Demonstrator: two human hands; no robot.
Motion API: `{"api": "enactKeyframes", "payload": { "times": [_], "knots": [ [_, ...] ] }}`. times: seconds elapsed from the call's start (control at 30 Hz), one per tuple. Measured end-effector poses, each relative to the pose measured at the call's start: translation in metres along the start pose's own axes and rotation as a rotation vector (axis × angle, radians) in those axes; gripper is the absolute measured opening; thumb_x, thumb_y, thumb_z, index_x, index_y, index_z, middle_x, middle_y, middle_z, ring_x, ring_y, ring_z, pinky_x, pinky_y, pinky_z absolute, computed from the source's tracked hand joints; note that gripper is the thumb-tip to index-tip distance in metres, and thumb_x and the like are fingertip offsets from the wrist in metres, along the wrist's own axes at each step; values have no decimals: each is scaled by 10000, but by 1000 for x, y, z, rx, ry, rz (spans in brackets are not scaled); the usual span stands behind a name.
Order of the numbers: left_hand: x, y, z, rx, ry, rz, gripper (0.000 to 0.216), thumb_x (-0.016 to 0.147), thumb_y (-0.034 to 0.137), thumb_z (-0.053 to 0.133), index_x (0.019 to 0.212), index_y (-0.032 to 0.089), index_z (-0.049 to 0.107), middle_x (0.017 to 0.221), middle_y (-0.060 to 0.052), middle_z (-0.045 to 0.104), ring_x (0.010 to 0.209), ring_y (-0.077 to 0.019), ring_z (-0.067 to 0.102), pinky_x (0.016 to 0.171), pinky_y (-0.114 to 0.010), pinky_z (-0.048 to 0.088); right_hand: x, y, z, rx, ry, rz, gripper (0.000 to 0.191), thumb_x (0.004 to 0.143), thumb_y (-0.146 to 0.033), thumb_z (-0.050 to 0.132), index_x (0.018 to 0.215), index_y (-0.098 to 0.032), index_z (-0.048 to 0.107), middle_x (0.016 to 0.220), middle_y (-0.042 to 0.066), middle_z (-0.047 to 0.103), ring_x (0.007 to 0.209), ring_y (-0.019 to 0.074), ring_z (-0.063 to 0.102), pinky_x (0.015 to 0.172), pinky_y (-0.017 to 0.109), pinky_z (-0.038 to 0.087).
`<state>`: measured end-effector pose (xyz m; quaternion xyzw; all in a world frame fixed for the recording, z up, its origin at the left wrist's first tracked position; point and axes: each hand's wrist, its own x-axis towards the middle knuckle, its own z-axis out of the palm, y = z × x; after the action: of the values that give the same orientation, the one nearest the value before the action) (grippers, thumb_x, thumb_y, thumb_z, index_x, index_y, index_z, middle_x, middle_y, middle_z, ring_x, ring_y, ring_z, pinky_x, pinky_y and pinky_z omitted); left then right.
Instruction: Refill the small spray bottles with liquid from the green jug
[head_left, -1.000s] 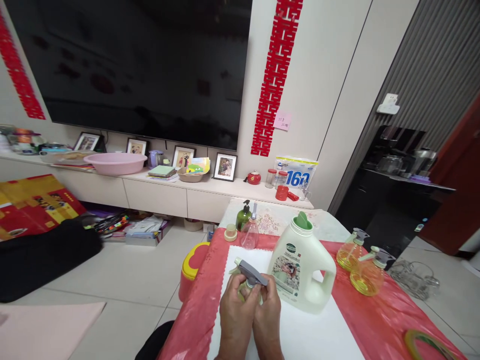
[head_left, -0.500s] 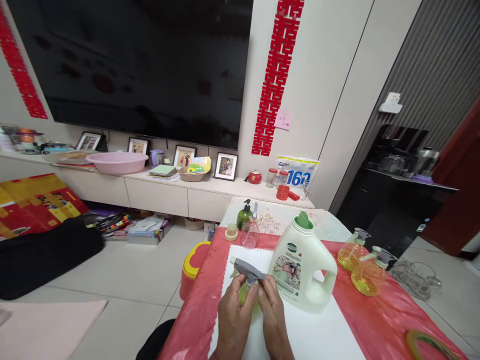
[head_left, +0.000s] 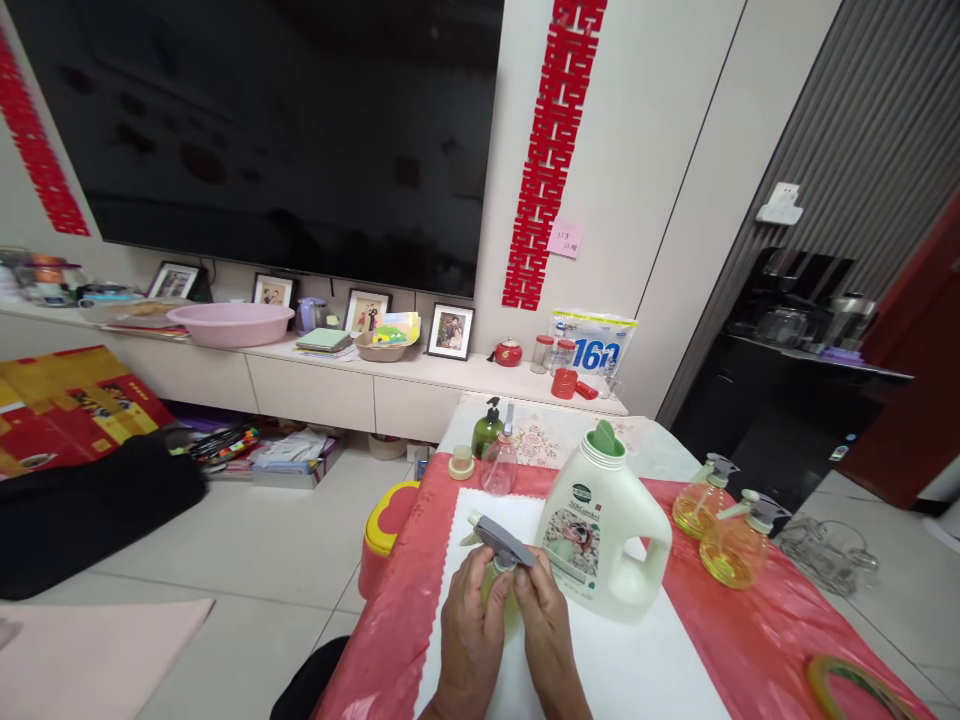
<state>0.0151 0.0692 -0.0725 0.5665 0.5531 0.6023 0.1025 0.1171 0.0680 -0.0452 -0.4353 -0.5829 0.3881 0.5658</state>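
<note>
Both my hands are on a small spray bottle [head_left: 499, 580] with yellow-green liquid and a grey trigger head [head_left: 501, 541], standing on a white mat [head_left: 637, 670]. My left hand [head_left: 469, 630] wraps the bottle's body. My right hand [head_left: 544, 625] pinches the collar under the grey head. Just to the right stands a large cream detergent jug [head_left: 604, 525] with a green cap.
Two yellow spray bottles [head_left: 731, 535] sit at right on the red tablecloth [head_left: 757, 650]. A clear bottle [head_left: 501, 465], a dark green pump bottle [head_left: 486, 430] and a small cap [head_left: 461, 463] stand behind. A tape roll [head_left: 855, 685] lies near right. A yellow-red stool [head_left: 382, 530] stands left of the table.
My fingers have shifted on the sprayer's collar and the grey head has turned slightly. The bottle stays in the same spot.
</note>
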Motion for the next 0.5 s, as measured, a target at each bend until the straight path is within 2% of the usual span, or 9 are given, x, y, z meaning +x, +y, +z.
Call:
{"api": "enactKeyframes", "payload": {
  "times": [0.2,0.5],
  "knots": [
    [2,1,-2,61,-1,158,361,996,398,411,1075,183,690,1051,-130,780,988,-242,750,844,-380,633,1,2,-2,11,-8,-31,386,974,-481,468,1222,-267,672,1172,65,648,1136,208,614,1006,346,490],
    [1,-6,0,49,-12,172,386,1008,384,404,1095,185,723,1086,-119,779,1017,-239,742,873,-401,637,6,-2,-5,-33,-57,-75,339,970,-437,501,1173,-250,697,1048,57,665,1044,204,642,952,354,519]
  ]
}}
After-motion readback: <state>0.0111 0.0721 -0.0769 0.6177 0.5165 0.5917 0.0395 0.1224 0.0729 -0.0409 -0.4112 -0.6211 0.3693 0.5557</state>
